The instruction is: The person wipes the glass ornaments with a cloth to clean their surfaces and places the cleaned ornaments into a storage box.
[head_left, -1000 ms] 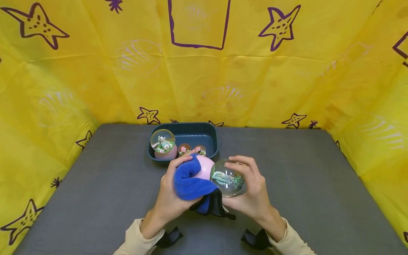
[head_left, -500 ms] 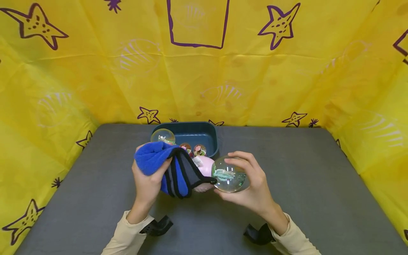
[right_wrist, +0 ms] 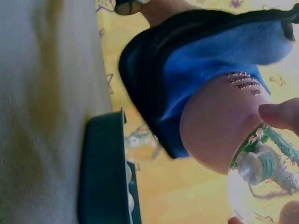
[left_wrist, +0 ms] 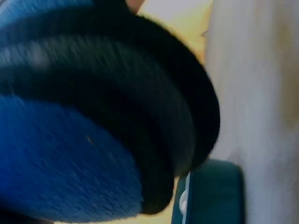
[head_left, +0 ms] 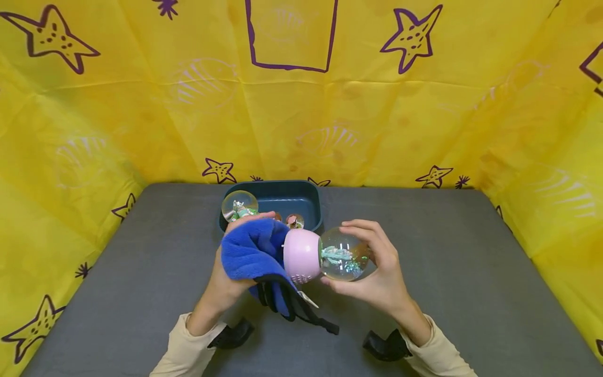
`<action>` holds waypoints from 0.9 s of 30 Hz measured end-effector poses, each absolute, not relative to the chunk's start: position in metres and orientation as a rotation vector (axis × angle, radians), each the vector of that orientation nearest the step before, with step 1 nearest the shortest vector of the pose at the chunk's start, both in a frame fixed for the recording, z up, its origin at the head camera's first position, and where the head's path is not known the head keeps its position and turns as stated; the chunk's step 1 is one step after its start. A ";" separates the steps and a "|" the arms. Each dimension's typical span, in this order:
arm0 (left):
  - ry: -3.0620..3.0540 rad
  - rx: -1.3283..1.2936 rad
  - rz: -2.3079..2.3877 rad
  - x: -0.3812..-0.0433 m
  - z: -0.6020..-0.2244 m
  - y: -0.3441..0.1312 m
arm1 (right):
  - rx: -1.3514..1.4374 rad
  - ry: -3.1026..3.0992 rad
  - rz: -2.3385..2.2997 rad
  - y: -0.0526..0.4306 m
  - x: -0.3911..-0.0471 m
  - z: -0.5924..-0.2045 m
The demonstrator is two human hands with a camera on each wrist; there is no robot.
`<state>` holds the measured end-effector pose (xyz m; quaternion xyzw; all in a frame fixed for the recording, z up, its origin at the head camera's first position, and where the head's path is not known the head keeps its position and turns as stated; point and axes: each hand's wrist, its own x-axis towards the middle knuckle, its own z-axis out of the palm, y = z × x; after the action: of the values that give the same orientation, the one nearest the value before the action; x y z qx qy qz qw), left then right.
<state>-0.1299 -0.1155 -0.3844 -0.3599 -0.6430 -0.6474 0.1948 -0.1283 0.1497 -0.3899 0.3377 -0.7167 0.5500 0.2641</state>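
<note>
A snow globe [head_left: 344, 256] with a pink base [head_left: 301, 255] lies sideways in the air above the table. My right hand [head_left: 381, 267] grips its clear ball, thumb below and fingers above. In my left hand [head_left: 226, 275] is a blue cloth [head_left: 252, 248] with black edging, bunched and held by the base's underside. The right wrist view shows the cloth [right_wrist: 196, 88] behind the pink base [right_wrist: 219, 123], and a small white figure [right_wrist: 257, 165] inside the ball. Folded cloth [left_wrist: 65, 158] fills much of the left wrist view, hiding the left fingers there.
A dark teal tray [head_left: 297, 193] stands at the back of the grey table [head_left: 424, 251]. Inside it are another snow globe [head_left: 240, 204] at the left and small round ornaments [head_left: 294, 221] at the front, partly hidden by the left hand and cloth. Yellow patterned fabric [head_left: 301, 115] surrounds the table.
The left hand and cloth swung left off the base, then came back right against it. The right hand shifted slightly right with the globe, and the pink base now shows more fully.
</note>
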 end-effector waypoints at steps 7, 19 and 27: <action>-2.165 -0.931 -1.630 -0.118 -0.393 -0.100 | 1.004 -1.958 1.263 0.140 -0.123 -0.391; -1.964 -0.725 -1.875 -0.124 -0.393 -0.102 | 1.227 -1.840 1.144 0.141 -0.127 -0.392; -2.334 -0.882 -1.851 -0.123 -0.390 -0.112 | 1.239 -1.808 1.251 0.141 -0.128 -0.393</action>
<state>-0.1225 -0.1123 -0.3905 -0.2840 -0.7512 -0.5956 0.0174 -0.1283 0.1414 -0.3935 0.4676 -0.6826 0.4722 0.3040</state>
